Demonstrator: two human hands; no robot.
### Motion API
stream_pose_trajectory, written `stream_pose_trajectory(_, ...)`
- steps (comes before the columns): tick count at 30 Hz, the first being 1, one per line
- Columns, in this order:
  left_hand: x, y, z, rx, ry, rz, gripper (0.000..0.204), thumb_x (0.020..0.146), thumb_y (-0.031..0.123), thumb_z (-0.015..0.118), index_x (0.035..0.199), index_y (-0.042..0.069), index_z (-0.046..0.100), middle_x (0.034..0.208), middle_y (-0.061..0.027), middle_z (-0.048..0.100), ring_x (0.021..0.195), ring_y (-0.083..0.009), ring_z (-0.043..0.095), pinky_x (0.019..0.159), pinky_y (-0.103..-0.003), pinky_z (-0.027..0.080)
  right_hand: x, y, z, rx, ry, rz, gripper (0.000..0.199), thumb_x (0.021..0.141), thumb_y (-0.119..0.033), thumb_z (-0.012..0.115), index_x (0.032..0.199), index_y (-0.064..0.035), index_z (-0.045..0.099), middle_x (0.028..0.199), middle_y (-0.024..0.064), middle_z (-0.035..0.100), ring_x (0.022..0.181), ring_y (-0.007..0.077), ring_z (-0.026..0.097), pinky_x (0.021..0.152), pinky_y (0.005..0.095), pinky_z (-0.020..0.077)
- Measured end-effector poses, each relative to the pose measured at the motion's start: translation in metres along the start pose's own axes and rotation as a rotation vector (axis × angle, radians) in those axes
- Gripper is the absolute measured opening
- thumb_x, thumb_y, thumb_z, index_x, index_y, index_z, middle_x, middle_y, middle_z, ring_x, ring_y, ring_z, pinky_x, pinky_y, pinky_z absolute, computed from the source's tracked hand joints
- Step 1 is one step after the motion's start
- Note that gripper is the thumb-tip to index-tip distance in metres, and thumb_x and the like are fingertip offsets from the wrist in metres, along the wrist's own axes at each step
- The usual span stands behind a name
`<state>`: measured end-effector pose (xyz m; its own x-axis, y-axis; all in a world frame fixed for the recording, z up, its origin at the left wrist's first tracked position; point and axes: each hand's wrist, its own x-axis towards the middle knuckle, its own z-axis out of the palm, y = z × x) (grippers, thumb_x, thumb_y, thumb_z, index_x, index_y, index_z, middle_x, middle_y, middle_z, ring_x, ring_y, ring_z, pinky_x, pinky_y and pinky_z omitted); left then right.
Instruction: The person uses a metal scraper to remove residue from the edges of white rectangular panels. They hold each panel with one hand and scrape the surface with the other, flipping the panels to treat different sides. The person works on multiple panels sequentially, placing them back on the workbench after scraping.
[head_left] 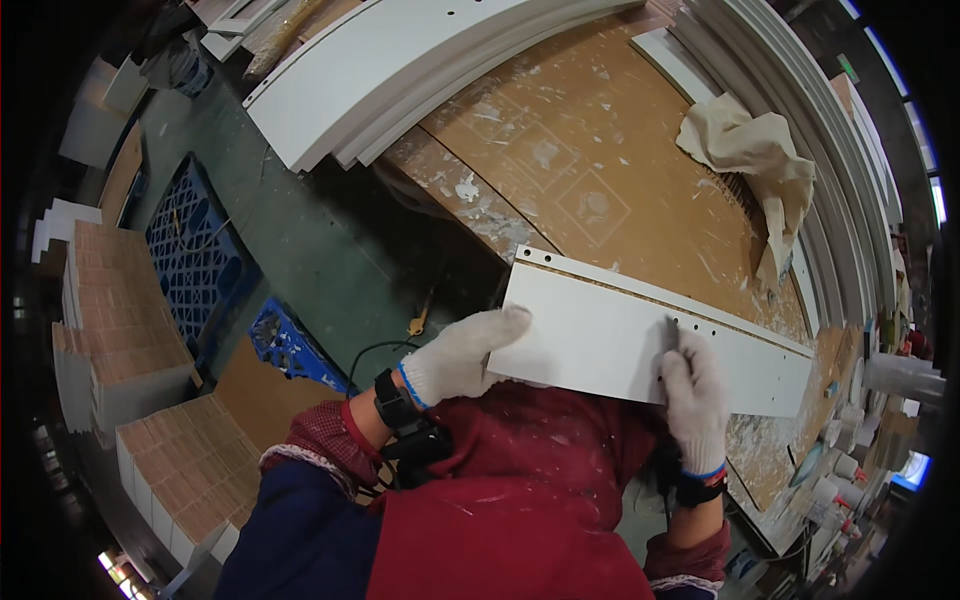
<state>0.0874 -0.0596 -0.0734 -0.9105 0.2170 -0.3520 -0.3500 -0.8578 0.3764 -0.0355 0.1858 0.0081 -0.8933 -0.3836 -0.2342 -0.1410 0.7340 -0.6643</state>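
A long white board (590, 330) with a groove along its far edge and several small dark holes lies tilted across my lap, partly over the bench's near edge. My left hand (468, 345), in a white knitted glove, grips the board's left end, thumb on top and fingers underneath. My right hand (695, 400), gloved too, is closed over the board right of its middle. From its fingertips a thin grey blade (671, 332), like a small scraper, points at the white face near the holes. Its handle is hidden in the glove.
The brown work table (590, 150) is spotted with white smears. Stacked white boards (350, 90) stand at its far left, more curve along the right beside a crumpled beige cloth (750, 150). On the floor to the left are a blue plastic pallet (195, 260) and stacked panels (120, 300).
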Motion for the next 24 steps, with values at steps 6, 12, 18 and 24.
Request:
stream_pose_trajectory(6,0.005,0.003,0.014,0.221,-0.017,-0.123,0.050,0.085,0.008,0.065,0.129,-0.005,0.046,0.123,-0.0168,0.056,0.111,-0.0273,0.059,0.084,-0.042,0.057,0.040,0.013,-0.015,-0.476,0.346,0.017,0.020,0.092,-0.017,0.055,0.103,0.0001,0.059,0.090,0.0240,0.063,0.085,0.0389,0.061,0.074,0.0409,0.0474)
stream_pose_trajectory(12,0.007,0.002,0.015,0.110,-0.038,-0.116,0.051,0.084,0.005,0.066,0.129,-0.007,0.045,0.122,-0.0171,0.056,0.108,-0.0251,0.059,0.083,-0.039,0.058,0.041,-0.043,0.049,-0.477,0.225,-0.374,0.017,0.090,-0.012,0.056,0.105,-0.0029,0.058,0.090,0.0218,0.064,0.081,0.0381,0.063,0.070,0.0429,0.0503)
stream_pose_trajectory(18,0.012,-0.032,-0.035,0.879,-0.147,0.211,0.043,0.085,0.011,0.061,0.128,0.006,0.052,0.117,-0.0110,0.060,0.106,-0.0287,0.060,0.083,-0.038,0.054,0.038,-0.113,0.100,-0.379,-0.199,-0.640,0.021,0.079,-0.006,0.060,0.099,-0.0057,0.055,0.086,0.0145,0.060,0.077,0.0340,0.062,0.066,0.0406,0.0507)
stream_pose_trajectory(24,0.014,-0.032,-0.027,0.855,-0.165,0.235,0.041,0.085,0.015,0.062,0.125,0.012,0.055,0.110,-0.0070,0.066,0.102,-0.0259,0.064,0.082,-0.035,0.052,0.033,-0.096,0.089,-0.186,0.058,-0.619,0.018,0.087,-0.010,0.060,0.105,-0.0060,0.060,0.090,0.0175,0.064,0.077,0.0344,0.064,0.066,0.0383,0.0514)
